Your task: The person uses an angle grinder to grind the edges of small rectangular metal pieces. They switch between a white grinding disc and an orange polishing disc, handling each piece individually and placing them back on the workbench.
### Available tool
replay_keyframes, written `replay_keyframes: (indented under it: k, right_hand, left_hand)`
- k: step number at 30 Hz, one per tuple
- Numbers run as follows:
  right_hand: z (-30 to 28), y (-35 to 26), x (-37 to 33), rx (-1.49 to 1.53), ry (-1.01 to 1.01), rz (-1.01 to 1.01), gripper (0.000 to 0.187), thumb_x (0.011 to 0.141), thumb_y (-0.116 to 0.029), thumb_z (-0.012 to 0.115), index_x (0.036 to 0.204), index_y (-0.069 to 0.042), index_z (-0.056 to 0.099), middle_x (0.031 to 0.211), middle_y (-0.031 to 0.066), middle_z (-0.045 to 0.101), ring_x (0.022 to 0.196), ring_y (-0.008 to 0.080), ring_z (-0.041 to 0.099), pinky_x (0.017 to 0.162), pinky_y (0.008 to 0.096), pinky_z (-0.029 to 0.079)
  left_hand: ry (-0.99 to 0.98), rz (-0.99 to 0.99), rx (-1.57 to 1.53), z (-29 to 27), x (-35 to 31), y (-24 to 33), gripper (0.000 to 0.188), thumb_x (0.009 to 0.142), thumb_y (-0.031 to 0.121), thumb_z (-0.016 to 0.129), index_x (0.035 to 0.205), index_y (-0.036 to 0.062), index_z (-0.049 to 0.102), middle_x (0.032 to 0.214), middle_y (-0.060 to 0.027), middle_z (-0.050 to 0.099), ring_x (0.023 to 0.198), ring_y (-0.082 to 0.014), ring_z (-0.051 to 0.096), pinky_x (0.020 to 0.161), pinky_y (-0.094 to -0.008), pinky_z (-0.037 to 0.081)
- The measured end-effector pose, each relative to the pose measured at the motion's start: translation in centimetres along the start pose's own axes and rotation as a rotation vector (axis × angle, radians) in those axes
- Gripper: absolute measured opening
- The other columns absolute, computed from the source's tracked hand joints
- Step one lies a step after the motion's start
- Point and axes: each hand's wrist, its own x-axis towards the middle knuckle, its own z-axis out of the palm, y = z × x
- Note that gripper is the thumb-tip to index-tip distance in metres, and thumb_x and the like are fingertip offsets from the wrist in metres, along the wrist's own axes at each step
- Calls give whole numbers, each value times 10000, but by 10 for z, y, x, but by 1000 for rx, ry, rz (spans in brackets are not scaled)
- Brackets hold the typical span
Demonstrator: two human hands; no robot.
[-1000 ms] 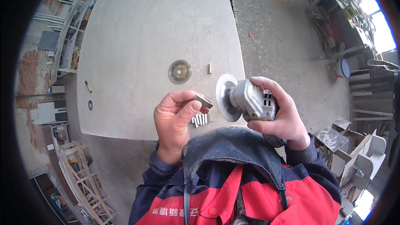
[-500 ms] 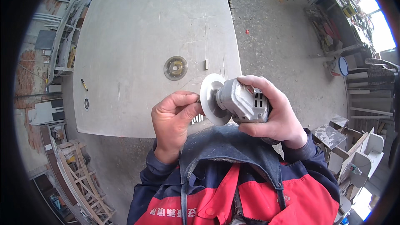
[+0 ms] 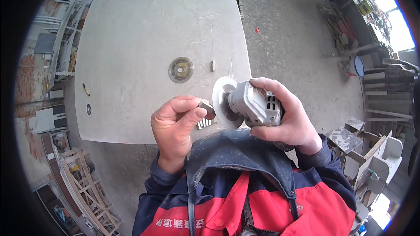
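My right hand [image 3: 299,124] is wrapped round a grey angle grinder [image 3: 252,104] with dark vent slots, thumb below and fingers above. A pale round disc [image 3: 221,101] on the grinder faces my left hand [image 3: 174,124]. Between the thumb and fingers of that left hand is a small grey rectangular block [image 3: 207,107], its end close to the disc; whether they touch I cannot tell. Several pale strips [image 3: 204,124] lie below the block, partly hidden by my hand. Farther off on the table lies a dark round cutting disc [image 3: 180,70] with a yellowish centre.
Another small block [image 3: 213,65] rests on the large grey table [image 3: 144,26]. A yellow-and-black marker [image 3: 85,89] and a small dark disc [image 3: 89,109] lie near its left edge. A white bucket [image 3: 353,66] and wooden offcuts [image 3: 363,166] stand on the right.
My left hand has drawn slightly left, away from the disc, and the block in its fingers now shows plainly. The grinder has hardly moved.
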Motion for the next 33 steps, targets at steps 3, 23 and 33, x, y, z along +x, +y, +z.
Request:
replay_keyframes:
  k: [3,23,33]
  right_hand:
    - [-3,2,-2,40,4,43,815,732,-103,863,1483,-39,551,1300,137,641,1234,261,640,1086,380,482]
    - [1,-9,11,5,-39,-42,830,717,-112,857,1486,-42,553,1267,152,651,1204,283,649,1066,390,497]
    - [-7,7,3,104,69,193,886,694,-87,895,1501,-24,533,1328,89,625,1253,186,600,1116,336,450]
  left_hand:
    - [-25,59,75,-6,0,-2,140,953,20,770,1079,-20,723,1044,-171,747,896,-258,753,755,-409,649]
    - [-2,-13,81,-2,0,5,110,937,-33,764,1044,-23,743,1077,-139,751,970,-202,734,857,-321,602]
    - [-37,-21,-97,-7,3,1,223,940,54,779,1146,28,699,1052,-138,724,847,-292,744,781,-458,639]
